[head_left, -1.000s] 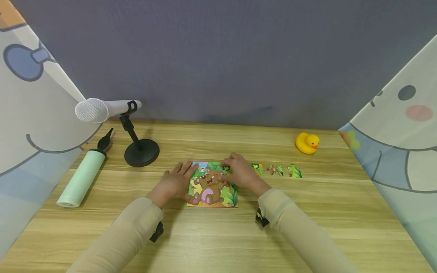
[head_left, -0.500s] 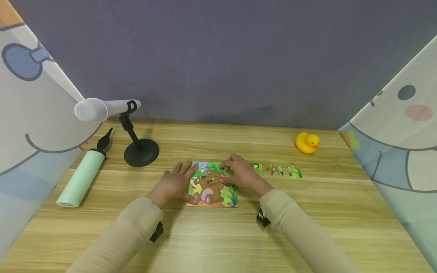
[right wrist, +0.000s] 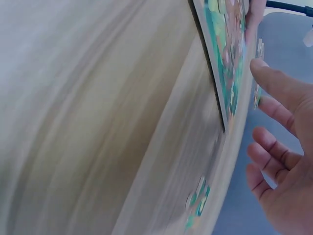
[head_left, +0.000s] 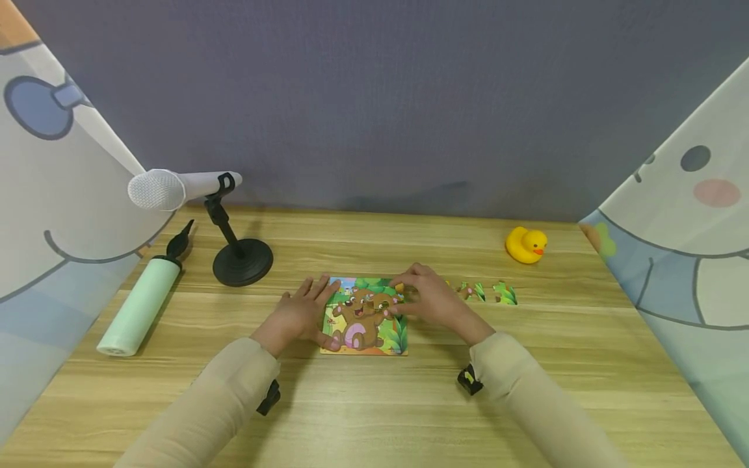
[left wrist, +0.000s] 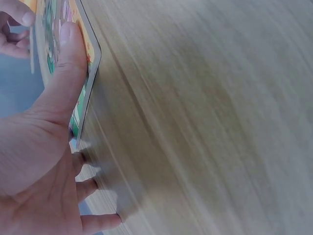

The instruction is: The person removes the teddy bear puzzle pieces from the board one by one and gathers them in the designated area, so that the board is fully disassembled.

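A jigsaw puzzle [head_left: 355,335] with a laughing brown bear lies flat on the table. My left hand [head_left: 300,316] rests at its left side, fingers spread, thumb pressing on the lower left corner. In the left wrist view the thumb [left wrist: 68,73] lies over the puzzle's edge while the other fingertips touch the table. My right hand [head_left: 430,299] pinches a puzzle piece [head_left: 383,302] between thumb and fingers, held over the puzzle's upper right. The right wrist view shows that piece [right wrist: 257,93] edge-on and raised off the puzzle.
Two loose puzzle pieces, one with a brown patch [head_left: 470,291] and one mostly green [head_left: 505,293], lie right of the puzzle. A yellow rubber duck [head_left: 526,245] sits behind them. At the left stand a microphone on a stand [head_left: 242,262] and a mint-green hand pump [head_left: 140,305] lying down.
My right hand has moved a little to the right, and a piece with bear fur now shows in its pinch over the puzzle. My left hand has stayed in place.
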Available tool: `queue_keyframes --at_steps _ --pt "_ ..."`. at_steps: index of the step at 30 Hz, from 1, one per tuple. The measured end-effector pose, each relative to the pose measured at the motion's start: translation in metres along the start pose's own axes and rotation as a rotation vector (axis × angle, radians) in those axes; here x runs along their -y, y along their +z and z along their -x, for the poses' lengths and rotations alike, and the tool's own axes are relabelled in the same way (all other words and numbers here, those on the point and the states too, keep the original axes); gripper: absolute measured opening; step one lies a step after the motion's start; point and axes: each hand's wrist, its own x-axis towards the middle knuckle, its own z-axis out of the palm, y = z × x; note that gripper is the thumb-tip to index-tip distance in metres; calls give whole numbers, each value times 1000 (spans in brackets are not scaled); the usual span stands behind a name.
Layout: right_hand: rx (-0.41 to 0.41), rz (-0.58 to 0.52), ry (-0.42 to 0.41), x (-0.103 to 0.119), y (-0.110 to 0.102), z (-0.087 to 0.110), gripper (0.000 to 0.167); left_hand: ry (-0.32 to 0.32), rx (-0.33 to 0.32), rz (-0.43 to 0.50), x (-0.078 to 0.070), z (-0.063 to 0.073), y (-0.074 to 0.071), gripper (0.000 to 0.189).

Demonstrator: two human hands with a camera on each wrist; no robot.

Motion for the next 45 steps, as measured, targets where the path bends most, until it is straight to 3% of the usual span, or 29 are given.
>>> queue_keyframes --at_steps 13,22,29,36,45 --pt "-50 -46 21 -23 -21 36 49 -4 -10 7 0 1 -1 123" --pt "-89 -9 44 -48 -28 62 46 -10 -1 0 0 1 -2 124" --pt "-74 8 28 -62 -27 77 41 -15 5 3 -1 0 -1 124" --pt "-31 -33 115 -70 -23 85 42 -15 5 4 -2 0 -1 124" --pt "-18 -57 100 -73 -20 86 44 -17 11 4 -2 0 -2 124"
